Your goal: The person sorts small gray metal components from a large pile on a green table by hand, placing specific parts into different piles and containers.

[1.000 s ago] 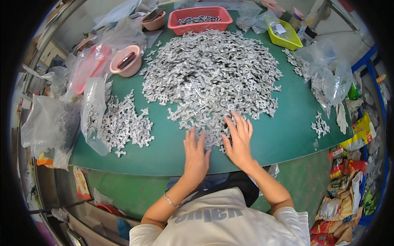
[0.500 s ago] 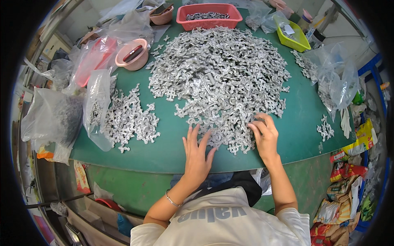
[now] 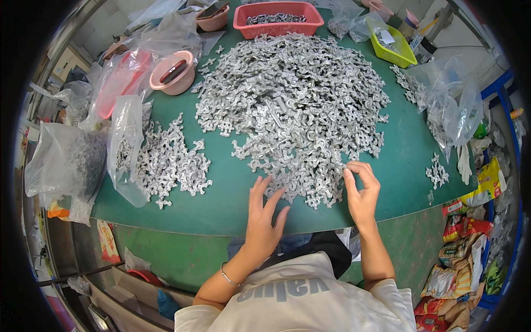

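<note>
A broad heap of small silver-grey metal castings (image 3: 293, 94) with rounded, branching shapes covers the middle of the green table (image 3: 232, 205). At the heap's near edge, my left hand (image 3: 263, 216) is open, fingers apart, its fingertips beside the closest castings. My right hand (image 3: 362, 193) is at the heap's near right edge, thumb and forefinger pinched together. A small metal part shows at those fingertips, though its outline blends into the heap behind. To the left lies a smaller group of the same castings (image 3: 174, 166).
A red basket (image 3: 278, 27) of darker parts stands behind the heap, a yellow-green basket (image 3: 395, 52) at far right. A pink bowl (image 3: 185, 83) holds a dark red object. Clear plastic bags (image 3: 66, 160) crowd the left; another bag (image 3: 453, 110) lies right, near a few castings (image 3: 437, 172).
My right hand has drawn slightly back toward me, its thumb and forefinger closing together. My left hand has shifted a little nearer to me. The whole view has moved slightly.
</note>
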Demonstrator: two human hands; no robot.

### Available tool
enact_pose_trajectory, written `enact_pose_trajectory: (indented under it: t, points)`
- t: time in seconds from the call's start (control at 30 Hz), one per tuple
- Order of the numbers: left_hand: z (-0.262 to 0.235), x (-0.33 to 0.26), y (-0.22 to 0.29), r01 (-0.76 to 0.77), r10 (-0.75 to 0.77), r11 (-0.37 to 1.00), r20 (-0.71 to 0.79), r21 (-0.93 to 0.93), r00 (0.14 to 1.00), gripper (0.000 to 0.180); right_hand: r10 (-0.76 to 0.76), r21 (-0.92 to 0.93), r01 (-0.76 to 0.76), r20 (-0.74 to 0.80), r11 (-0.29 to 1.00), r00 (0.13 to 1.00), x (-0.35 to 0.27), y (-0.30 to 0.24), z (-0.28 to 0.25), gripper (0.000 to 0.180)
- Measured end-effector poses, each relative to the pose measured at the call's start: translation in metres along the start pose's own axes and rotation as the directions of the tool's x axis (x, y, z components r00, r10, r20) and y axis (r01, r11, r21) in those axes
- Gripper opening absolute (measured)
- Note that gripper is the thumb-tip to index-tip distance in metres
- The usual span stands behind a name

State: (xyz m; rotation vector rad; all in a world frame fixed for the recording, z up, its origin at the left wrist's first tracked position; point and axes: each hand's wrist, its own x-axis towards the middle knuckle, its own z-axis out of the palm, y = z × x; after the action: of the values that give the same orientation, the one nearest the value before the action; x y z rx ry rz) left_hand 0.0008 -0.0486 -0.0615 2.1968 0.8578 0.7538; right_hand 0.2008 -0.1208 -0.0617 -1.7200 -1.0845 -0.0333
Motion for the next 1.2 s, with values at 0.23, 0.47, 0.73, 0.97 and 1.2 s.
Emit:
enact_pose_trajectory:
  t: [0.23, 0.47, 0.73, 0.97, 1.2]
  points:
    - [-0.009, 0.016, 0.021, 0.099, -0.045, 0.759, 0.100, -0.644, 0.994, 0.040, 0.313, 0.623, -0.703, 0.630, 0.343, 0.711, -0.018, -0.027, -0.012, 0.013]
    - [-0.017, 0.026, 0.025, -0.102, 0.151, 0.867, 0.062, -0.487, 0.987, 0.024, 0.328, 0.528, -0.751, 0.683, 0.397, 0.653, -0.014, -0.054, -0.022, 0.018]
    - [-0.019, 0.019, 0.032, 0.182, -0.067, 0.646, 0.182, -0.741, 0.981, 0.012, 0.170, 0.415, -0.346, 0.406, 0.841, 0.898, -0.021, -0.059, -0.022, 0.008]
    - [-0.020, 0.017, 0.033, 0.471, -0.237, 0.390, 0.407, -0.791, 0.882, 0.009, 0.282, 0.551, -0.547, 0.493, 0.630, 0.823, -0.023, -0.062, -0.023, 0.011]
    - [-0.017, 0.014, 0.030, 0.553, -0.262, 0.245, 0.495, -0.796, 0.829, 0.013, 0.313, 0.610, -0.654, 0.579, 0.447, 0.753, -0.026, -0.056, -0.018, 0.018]
